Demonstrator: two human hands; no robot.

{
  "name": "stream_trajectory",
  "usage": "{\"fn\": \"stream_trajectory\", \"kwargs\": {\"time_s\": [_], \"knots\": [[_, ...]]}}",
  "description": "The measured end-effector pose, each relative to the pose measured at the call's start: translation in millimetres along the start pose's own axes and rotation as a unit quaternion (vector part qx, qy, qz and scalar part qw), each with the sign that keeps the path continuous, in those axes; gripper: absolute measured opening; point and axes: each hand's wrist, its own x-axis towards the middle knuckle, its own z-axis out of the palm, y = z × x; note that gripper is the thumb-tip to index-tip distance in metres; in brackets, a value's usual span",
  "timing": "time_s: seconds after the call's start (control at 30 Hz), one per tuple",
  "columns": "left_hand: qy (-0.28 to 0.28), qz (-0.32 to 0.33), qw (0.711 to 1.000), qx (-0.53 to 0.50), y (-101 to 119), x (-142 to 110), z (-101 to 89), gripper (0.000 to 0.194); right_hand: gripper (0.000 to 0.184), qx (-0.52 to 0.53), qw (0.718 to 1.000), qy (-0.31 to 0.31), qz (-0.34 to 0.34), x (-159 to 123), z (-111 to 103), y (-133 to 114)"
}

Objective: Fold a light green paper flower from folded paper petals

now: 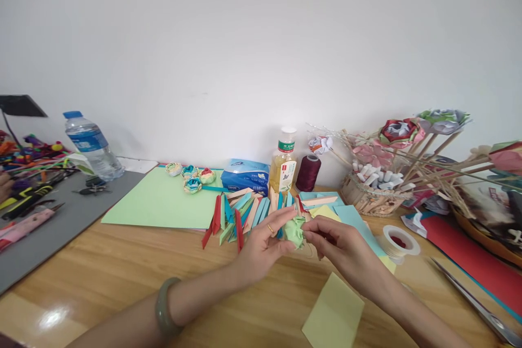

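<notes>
My left hand (265,242) and my right hand (336,242) meet over the wooden table (122,283), both pinching a small crumpled light-green paper piece (294,230). The left hand wears a ring, and a green bangle (165,307) sits on that wrist. Behind the hands lies a heap of folded paper strips (238,212) in red, teal, peach and green. A yellow-green square sheet (333,312) rests on the table below my right forearm.
A large green sheet (159,201) carries small paper flowers (192,176). A tissue pack (246,174), drink bottle (283,163), maroon thread spool (308,172), tape roll (398,239), water bottle (92,147), basket of paper flowers on sticks (379,196), scissors (473,299) and tools on a grey mat (53,223) surround them.
</notes>
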Motion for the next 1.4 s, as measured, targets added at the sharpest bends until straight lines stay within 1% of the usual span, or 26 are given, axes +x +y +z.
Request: {"fn": "stream_trajectory", "kwargs": {"time_s": [0.1,0.23,0.4,0.53,0.63,0.73,0.8,0.9,1.07,1.2,1.33,1.4], "knots": [[0.004,-0.001,1.000,0.005,-0.8,0.0,-0.5,0.048,0.020,-0.005,1.000,0.000,-0.001,0.2,-0.2,1.4],[-0.001,0.007,1.000,0.005,-0.1,0.1,-0.2,0.049,0.018,-0.022,0.999,0.020,0.013,-0.2,-0.6,3.1],[-0.014,0.015,1.000,-0.008,-0.5,-1.6,0.9,0.047,0.017,0.014,0.999,0.013,0.039,-0.3,0.8,4.8],[-0.022,0.026,0.999,0.009,-0.1,-3.6,0.6,0.047,0.016,0.012,0.999,0.018,0.041,0.3,2.0,4.3],[-0.024,0.066,0.996,0.055,1.4,-3.5,-0.3,0.048,0.015,0.006,0.999,0.016,0.032,0.1,1.6,3.1],[-0.008,0.135,0.984,0.120,2.3,-2.0,-1.5,0.051,0.015,0.007,1.000,0.009,0.015,-0.9,0.3,1.5],[0.004,0.157,0.977,0.146,2.1,-1.0,-2.0,0.053,0.019,-0.001,1.000,0.008,-0.007,-1.6,-0.4,0.2],[0.010,0.156,0.974,0.161,1.2,-0.9,-2.0,0.053,0.022,-0.028,0.999,0.018,-0.028,-2.1,-0.5,-2.0],[-0.004,0.171,0.973,0.155,2.1,-1.8,-0.2,0.052,0.018,-0.068,0.997,0.047,-0.013,-1.5,0.9,-2.5],[-0.009,0.180,0.971,0.156,2.5,-1.2,0.5,0.053,0.017,-0.053,0.998,0.035,-0.007,-1.6,-0.3,-0.5],[0.015,0.171,0.975,0.144,0.4,-0.6,0.0,0.052,0.022,-0.029,0.999,0.007,-0.034,-2.0,-3.2,-0.7],[0.018,0.164,0.976,0.140,0.0,-0.9,-0.1,0.051,0.022,-0.036,0.999,0.006,-0.033,-1.8,-2.9,-1.2]]}}
